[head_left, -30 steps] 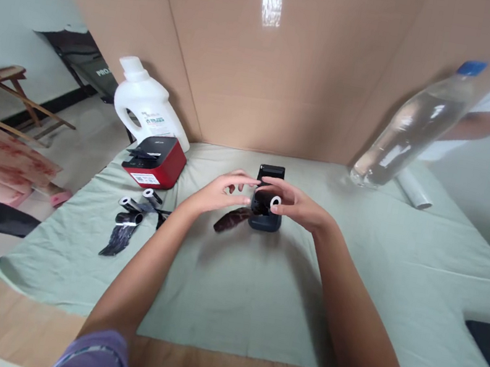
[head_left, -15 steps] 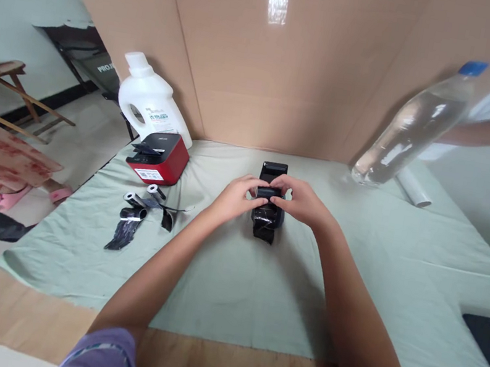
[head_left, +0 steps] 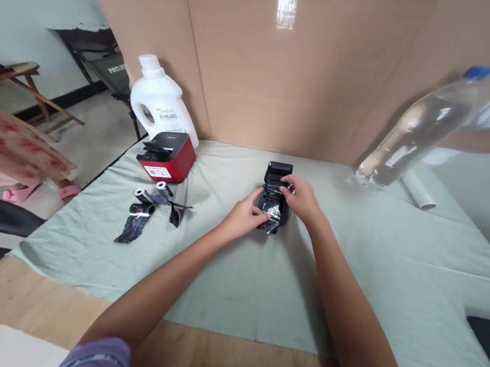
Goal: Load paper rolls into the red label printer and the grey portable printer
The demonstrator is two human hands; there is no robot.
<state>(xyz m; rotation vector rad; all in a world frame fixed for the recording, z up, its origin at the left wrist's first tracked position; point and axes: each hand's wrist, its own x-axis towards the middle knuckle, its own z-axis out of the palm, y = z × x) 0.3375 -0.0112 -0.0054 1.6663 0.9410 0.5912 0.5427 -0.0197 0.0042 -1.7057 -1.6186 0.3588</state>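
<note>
Bench [head_left: 253, 360] with wooden near edge, otherwise covered by a green cloth [head_left: 218, 285]. A cardboard panel [head_left: 323, 77] rises along the far edge, apparently as a screen. The clear bottle [head_left: 418, 131] stands before it toward the far right corner and the white jug [head_left: 164, 104] toward the far left corner, both perhaps bracing it. A red-and-black box [head_left: 169, 158] sits just in front of the jug, near the left edge.

Left hand [head_left: 242, 215]: its thumb rests on the film while the other fingers lie along the device's left side, probably to steady it; whether this grip is closed on the film cannot be told. Right hand [head_left: 302, 198]: thumb and forefinger are pinched around the right end of the black roll, a light hold that seems to leave the rest of it unobstructed.

The hinged black device [head_left: 280, 170] lies midway between the bench's left and right edges, toward the far edge, its lid raised at the back. The black roll [head_left: 275, 188] lies crosswise before the lid; shiny film [head_left: 274, 209] extends nearward over the body.
</note>
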